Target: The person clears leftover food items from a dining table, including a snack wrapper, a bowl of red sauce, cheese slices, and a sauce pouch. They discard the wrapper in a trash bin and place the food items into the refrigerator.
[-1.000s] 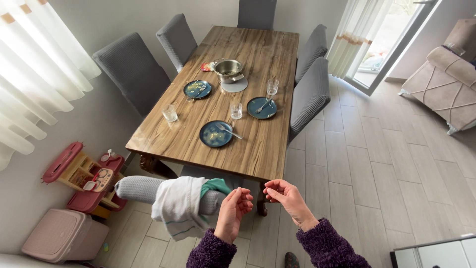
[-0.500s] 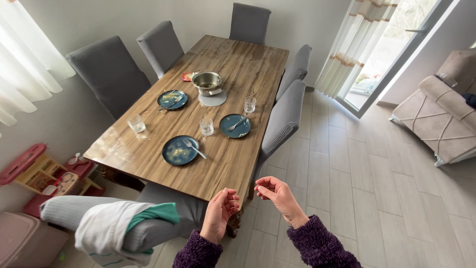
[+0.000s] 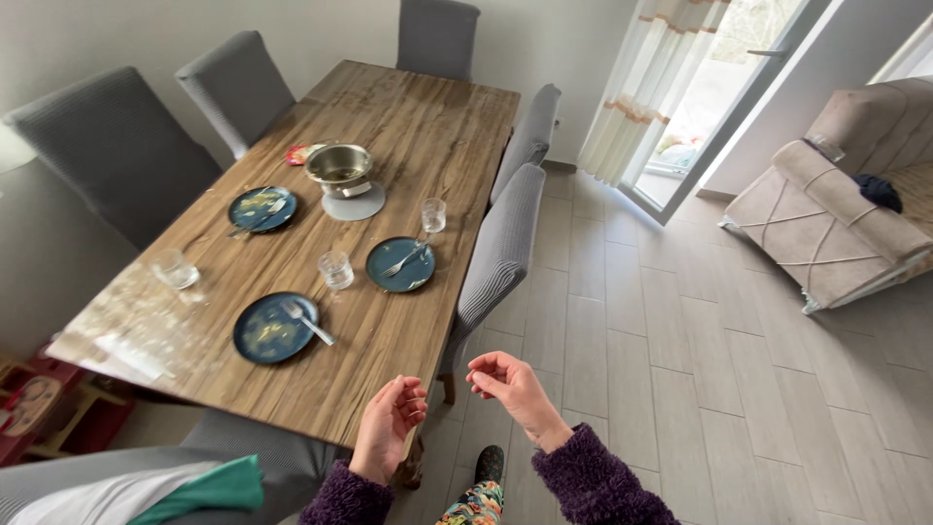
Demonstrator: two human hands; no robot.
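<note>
wood-grain dining table (image 3: 389, 126), long, brown, set lengthwise away from the viewer; on it three dark blue plates: near plate (image 3: 274, 328) with a fork across it, right plate (image 3: 400, 264) with a fork, far-left plate (image 3: 262, 208) with cutlery and food scraps; three clear drinking glasses: one (image 3: 336, 269) between the near and right plates, one (image 3: 433, 215) just beyond the right plate, one (image 3: 175, 268) near the left edge; a steel pot (image 3: 338, 165) on a round grey trivet (image 3: 354, 203), a small red item just beside it; grey upholstered chairs (image 3: 501, 253) along both long sides and at the far end; left hand (image 3: 389, 428), bare, fingers loosely curled, palm turned inward, holding nothing, over the table's near corner; right hand (image 3: 505, 384), bare, fingers bent, empty as far as can be seen, just right of the corner over the tiled floor; the two hands near each other, not touching; purple fleece sleeves on both wrists; beige sofa (image 3: 846, 214) at far right.
</note>
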